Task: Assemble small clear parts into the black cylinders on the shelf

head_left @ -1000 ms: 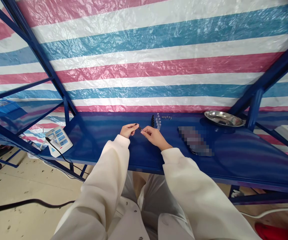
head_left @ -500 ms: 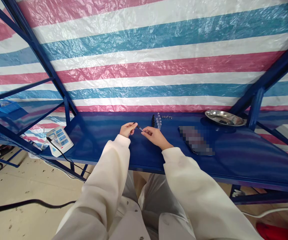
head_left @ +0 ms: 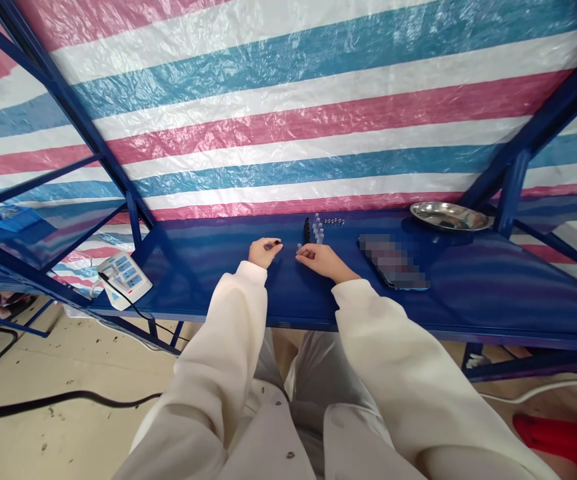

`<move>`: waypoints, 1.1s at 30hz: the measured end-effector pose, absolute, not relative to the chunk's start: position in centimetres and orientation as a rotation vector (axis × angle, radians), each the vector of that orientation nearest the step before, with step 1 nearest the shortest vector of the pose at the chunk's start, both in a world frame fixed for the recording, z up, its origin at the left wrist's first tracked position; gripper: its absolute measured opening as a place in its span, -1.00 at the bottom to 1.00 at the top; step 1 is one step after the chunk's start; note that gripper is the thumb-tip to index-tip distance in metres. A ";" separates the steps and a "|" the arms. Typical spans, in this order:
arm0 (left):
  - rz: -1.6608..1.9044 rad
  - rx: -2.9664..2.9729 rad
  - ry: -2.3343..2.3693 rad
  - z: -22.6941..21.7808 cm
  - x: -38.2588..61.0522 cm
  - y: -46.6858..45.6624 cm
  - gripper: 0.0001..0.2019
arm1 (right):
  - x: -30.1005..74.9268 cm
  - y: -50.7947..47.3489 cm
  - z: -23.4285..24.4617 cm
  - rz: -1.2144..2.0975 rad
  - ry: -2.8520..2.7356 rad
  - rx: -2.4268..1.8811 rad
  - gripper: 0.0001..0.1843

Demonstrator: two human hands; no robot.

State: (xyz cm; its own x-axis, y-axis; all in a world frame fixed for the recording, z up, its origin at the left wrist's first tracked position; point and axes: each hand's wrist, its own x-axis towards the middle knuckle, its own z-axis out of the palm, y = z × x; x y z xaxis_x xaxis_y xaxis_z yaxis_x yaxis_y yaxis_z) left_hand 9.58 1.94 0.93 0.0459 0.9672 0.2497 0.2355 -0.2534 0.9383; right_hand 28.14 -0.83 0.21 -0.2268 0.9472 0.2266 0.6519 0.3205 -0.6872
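Note:
Both my hands rest on the blue metal shelf [head_left: 468, 293], a little apart. My left hand [head_left: 263, 252] is curled with its fingertips pinched on a small dark piece [head_left: 272, 245]. My right hand [head_left: 321, 259] is curled too, pinching a small pale piece [head_left: 299, 247] at its fingertips. Just beyond my right hand stands a row of small clear parts [head_left: 318, 230] beside a black piece [head_left: 307, 231]. A few tiny metal parts [head_left: 334, 221] lie behind them.
A round steel dish [head_left: 448, 216] sits at the back right by a blue upright [head_left: 511, 190]. A blurred flat dark object [head_left: 392, 261] lies right of my hand. A white power strip [head_left: 124, 279] with its black cord sits on the shelf's left end. Striped tarpaulin [head_left: 288, 107] hangs behind.
My hands have pulled apart and dropped onto the shelf. The thin dark piece held between them earlier has separated, with one part in each hand. The view has tilted slightly downward.

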 end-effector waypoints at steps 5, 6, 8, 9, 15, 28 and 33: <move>1.083 1.769 1.275 1.5 11.1 1.7 -0.83 | 29.3 -1.1 0.1 0.486 -1.907 -1.553 -0.79; 1.061 1.781 1.291 1.7 11.5 1.6 -0.83 | 29.4 -1.3 0.2 0.444 -1.888 -1.619 -0.78; 1.011 1.812 1.344 2.1 12.4 1.3 -0.85 | 29.6 -1.6 0.5 0.363 -1.842 -1.764 -0.76; 0.982 1.837 1.378 2.3 12.8 1.1 -0.85 | 29.7 -1.7 0.7 0.332 -1.819 -1.828 -0.76; 0.861 1.958 1.533 2.3 15.1 0.4 -0.83 | 29.9 -2.0 1.1 0.279 -1.722 -2.031 -0.70; 0.645 2.140 1.698 1.0 16.2 0.7 -0.79 | 29.9 -2.1 1.1 0.330 -1.673 -2.166 -0.67; 0.586 2.137 1.740 1.6 16.3 0.3 -0.77 | 29.8 -2.3 1.3 0.325 -1.672 -2.172 -0.69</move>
State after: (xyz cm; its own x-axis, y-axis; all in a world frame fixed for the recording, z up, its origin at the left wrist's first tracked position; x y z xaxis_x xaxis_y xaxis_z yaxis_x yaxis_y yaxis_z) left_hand 16.32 0.34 1.60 0.1731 0.9787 0.1107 0.8463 -0.2053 0.4916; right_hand 29.80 -2.27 1.26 0.2659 0.9629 0.0464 0.8752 -0.2210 -0.4303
